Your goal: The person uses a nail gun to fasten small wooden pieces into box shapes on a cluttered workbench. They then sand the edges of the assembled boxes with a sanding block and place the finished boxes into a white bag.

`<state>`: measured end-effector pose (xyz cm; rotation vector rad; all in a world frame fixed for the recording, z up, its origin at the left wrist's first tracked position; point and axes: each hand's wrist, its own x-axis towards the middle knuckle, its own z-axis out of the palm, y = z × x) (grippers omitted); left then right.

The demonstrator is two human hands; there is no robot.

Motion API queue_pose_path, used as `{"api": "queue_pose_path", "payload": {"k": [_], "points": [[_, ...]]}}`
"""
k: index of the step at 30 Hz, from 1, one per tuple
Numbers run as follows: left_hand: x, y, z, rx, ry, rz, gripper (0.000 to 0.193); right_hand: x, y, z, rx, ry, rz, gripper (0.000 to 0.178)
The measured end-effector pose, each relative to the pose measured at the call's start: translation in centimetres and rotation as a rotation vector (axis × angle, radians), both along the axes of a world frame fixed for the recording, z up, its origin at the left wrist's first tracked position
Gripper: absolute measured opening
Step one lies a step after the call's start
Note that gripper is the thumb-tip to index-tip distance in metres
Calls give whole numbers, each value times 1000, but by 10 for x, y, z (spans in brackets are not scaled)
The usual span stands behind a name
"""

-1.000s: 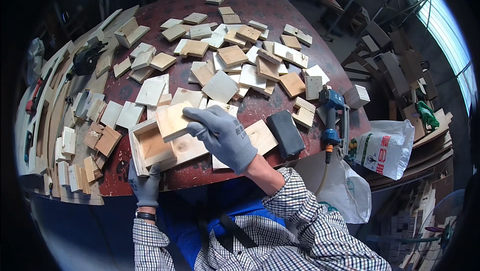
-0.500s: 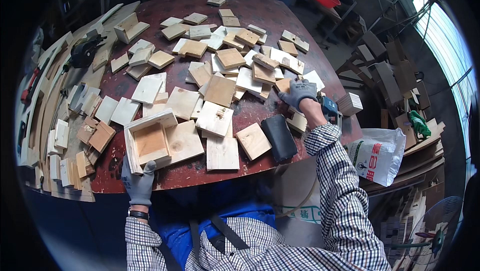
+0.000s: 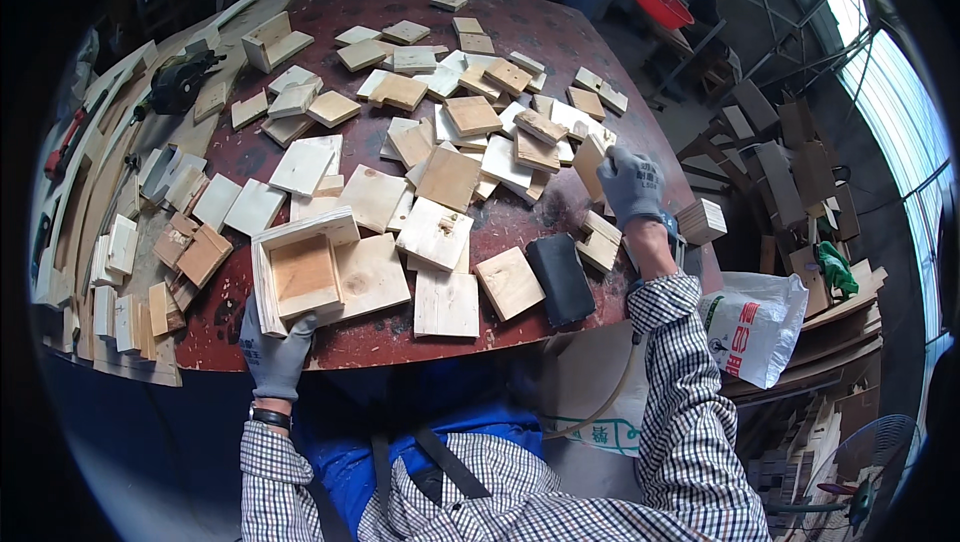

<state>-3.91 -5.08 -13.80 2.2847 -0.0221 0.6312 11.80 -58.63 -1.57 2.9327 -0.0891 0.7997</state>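
Note:
My left hand (image 3: 278, 350), in a grey work glove, grips the near left corner of an open-sided wooden box frame (image 3: 347, 227) at the table's front edge. Inside the frame sits a brown wood block (image 3: 303, 280), and a flat pale board (image 3: 372, 277) lies beside it. Toward the right side of the table, my gloved right hand (image 3: 634, 185) is closed on a small wooden board (image 3: 592, 164), which stands tilted up on edge. Just under my right wrist is a blue power tool (image 3: 672, 232), mostly hidden by the arm.
Many loose wood pieces (image 3: 445, 177) lie piled across the dark red table (image 3: 230, 327). A black block (image 3: 560, 278) rests near the front edge, and a stacked wood block (image 3: 701, 221) at the right edge. Long planks and tools (image 3: 185, 80) line the left. A white sack (image 3: 755, 327) stands right.
My right hand has tilted the small wooden board up from the pile and drawn it slightly right. My left hand keeps its hold on the box frame. The whole view has shifted a little.

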Motion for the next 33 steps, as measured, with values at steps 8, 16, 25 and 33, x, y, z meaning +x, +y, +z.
{"api": "queue_pose_path", "payload": {"k": [8, 16, 25, 33], "points": [[2, 1, -1, 12, 54, -25, 85, -108, 157, 32, 1598, 105, 445, 40], [3, 4, 3, -14, 65, -46, 84, -123, 318, -64, 1202, 248, 562, 49], [6, 5, -4, 55, -9, -67, 82, -123, 307, -87, 601, 414, 781, 81], [2, 2, 1, -25, 28, -55, 82, -111, 304, -85, 662, 530, 743, 70]]}}
